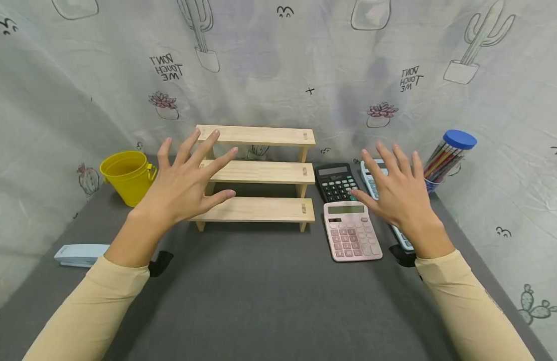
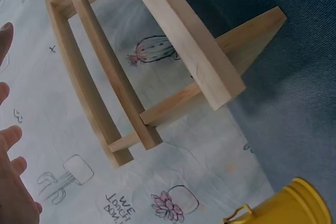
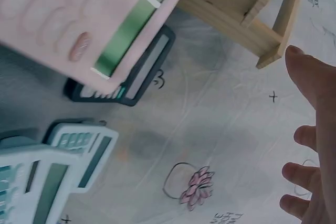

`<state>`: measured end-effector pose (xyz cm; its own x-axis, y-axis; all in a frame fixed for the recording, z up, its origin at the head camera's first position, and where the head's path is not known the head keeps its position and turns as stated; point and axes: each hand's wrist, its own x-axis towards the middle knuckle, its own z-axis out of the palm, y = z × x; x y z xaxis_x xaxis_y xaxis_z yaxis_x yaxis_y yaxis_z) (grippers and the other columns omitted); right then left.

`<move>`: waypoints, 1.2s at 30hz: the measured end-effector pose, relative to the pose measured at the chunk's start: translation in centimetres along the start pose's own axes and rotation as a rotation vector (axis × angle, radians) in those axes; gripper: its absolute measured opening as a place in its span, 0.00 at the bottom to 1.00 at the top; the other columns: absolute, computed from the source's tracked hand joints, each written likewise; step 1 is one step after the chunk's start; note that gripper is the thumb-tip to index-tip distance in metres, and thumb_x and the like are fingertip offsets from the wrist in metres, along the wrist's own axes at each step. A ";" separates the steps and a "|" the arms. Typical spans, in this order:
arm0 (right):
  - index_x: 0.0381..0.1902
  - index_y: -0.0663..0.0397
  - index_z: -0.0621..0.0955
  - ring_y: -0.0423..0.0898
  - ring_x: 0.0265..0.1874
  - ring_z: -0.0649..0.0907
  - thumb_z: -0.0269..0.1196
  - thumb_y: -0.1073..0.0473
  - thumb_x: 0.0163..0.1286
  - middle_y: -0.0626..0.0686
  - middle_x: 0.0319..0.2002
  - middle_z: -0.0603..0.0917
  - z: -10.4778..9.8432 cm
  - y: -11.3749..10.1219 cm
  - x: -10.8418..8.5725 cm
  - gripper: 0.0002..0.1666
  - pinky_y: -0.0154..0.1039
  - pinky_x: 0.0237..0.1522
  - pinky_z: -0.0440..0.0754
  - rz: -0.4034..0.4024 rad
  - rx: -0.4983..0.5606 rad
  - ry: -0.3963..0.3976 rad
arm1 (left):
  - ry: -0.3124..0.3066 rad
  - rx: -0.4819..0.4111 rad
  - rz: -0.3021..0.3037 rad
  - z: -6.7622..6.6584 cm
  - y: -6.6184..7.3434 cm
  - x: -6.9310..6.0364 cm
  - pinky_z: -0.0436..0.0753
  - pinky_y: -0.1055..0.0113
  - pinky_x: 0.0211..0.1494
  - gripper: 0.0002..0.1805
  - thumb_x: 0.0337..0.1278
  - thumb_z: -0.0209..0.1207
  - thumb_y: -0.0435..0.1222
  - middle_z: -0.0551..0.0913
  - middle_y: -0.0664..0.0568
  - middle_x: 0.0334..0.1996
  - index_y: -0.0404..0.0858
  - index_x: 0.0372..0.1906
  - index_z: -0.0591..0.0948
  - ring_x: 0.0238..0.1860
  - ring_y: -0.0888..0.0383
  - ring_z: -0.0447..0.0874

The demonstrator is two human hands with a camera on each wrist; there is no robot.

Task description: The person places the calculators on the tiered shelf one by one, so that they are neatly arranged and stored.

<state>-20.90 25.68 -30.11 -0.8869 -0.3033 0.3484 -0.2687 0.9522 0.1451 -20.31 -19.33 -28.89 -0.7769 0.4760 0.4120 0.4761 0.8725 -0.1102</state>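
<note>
Both hands are held up over the table with fingers spread and nothing in them. My left hand (image 1: 183,183) is in front of the left end of a three-tier wooden shelf (image 1: 260,209) in the head view, covering part of it. The right hand (image 1: 398,198) hovers above the calculators and hides part of them. A pink calculator (image 1: 353,233) lies nearest, with a black calculator (image 1: 334,181) behind it. Light blue calculators (image 1: 370,180) show under the right hand; the right wrist view has two, one light blue calculator (image 3: 39,182) in front of the other.
A yellow bucket (image 1: 127,175) stands left of the shelf. Nearer is a light blue object (image 1: 80,253), possibly a stapler, partly behind the left forearm. At the right, a clear tube of pencils with a blue lid (image 1: 460,139) leans near the patterned curtain (image 1: 278,65) behind the table.
</note>
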 end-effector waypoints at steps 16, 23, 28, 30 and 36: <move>0.82 0.46 0.57 0.69 0.77 0.54 0.68 0.34 0.65 0.65 0.79 0.55 2.2 3.8 -3.7 0.57 0.73 0.74 0.47 0.032 0.075 -0.009 | 0.052 -0.084 -0.010 1.2 -1.9 -2.6 0.50 0.25 0.67 0.44 0.61 0.63 0.63 0.47 0.48 0.83 0.64 0.80 0.60 0.80 0.38 0.46; 0.82 0.51 0.56 0.74 0.74 0.55 0.68 0.32 0.65 0.70 0.77 0.56 3.8 5.4 -5.3 0.59 0.74 0.71 0.49 0.076 0.104 -0.072 | 0.049 -0.118 -0.031 2.2 -2.7 -4.2 0.54 0.27 0.64 0.44 0.61 0.65 0.60 0.49 0.47 0.83 0.63 0.80 0.61 0.76 0.33 0.53; 0.82 0.54 0.55 0.78 0.71 0.57 0.65 0.30 0.66 0.73 0.76 0.56 4.8 6.4 -6.0 0.59 0.75 0.69 0.52 0.109 0.145 -0.116 | 0.022 -0.157 -0.064 2.8 -3.2 -5.1 0.56 0.27 0.62 0.44 0.61 0.65 0.60 0.50 0.45 0.82 0.65 0.80 0.60 0.74 0.31 0.55; 0.82 0.54 0.54 0.79 0.70 0.57 0.65 0.30 0.67 0.74 0.76 0.56 5.1 6.7 -6.2 0.60 0.76 0.68 0.53 0.120 0.173 -0.131 | 0.015 -0.171 -0.069 3.0 -3.4 -5.3 0.56 0.28 0.61 0.44 0.61 0.66 0.59 0.50 0.44 0.82 0.64 0.80 0.60 0.72 0.30 0.56; 0.83 0.55 0.50 0.82 0.69 0.56 0.65 0.30 0.67 0.75 0.75 0.54 5.9 7.5 -6.6 0.61 0.80 0.63 0.54 0.155 0.254 -0.179 | -0.004 -0.204 -0.078 3.4 -4.0 -6.1 0.62 0.31 0.54 0.44 0.61 0.67 0.57 0.50 0.42 0.82 0.62 0.80 0.61 0.69 0.26 0.61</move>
<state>-19.29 35.04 -36.77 -0.9703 -0.1646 0.1773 -0.1905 0.9716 -0.1402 -18.91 -25.33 -34.01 -0.8160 0.4088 0.4086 0.4876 0.8665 0.1070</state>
